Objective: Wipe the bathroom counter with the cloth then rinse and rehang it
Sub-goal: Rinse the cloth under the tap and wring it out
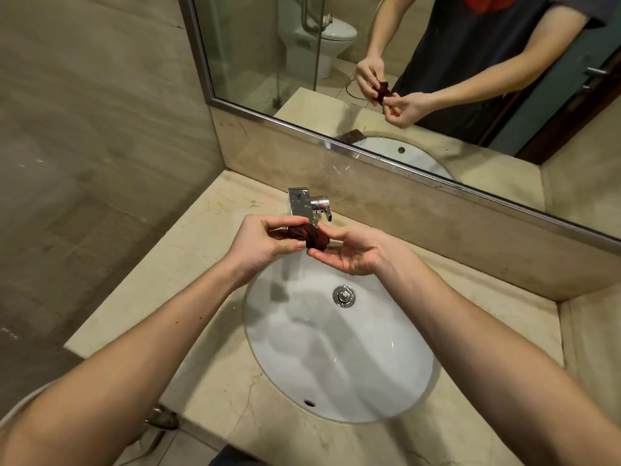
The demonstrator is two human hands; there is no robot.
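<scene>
A small dark red cloth (311, 237), twisted into a tight roll, hangs over the far rim of the white oval sink (339, 344). My left hand (265, 243) grips its left end between thumb and fingers. My right hand (353, 250) pinches the right end with its fingertips, palm turned up. Both hands are just in front of the chrome faucet (307, 205). No water is seen running. The beige marble counter (201, 240) surrounds the sink.
A large mirror (420, 79) runs along the back wall above a marble backsplash and reflects my arms, a toilet and a glass partition. A tiled wall closes the left side. The counter's right end meets a raised marble ledge (591, 331).
</scene>
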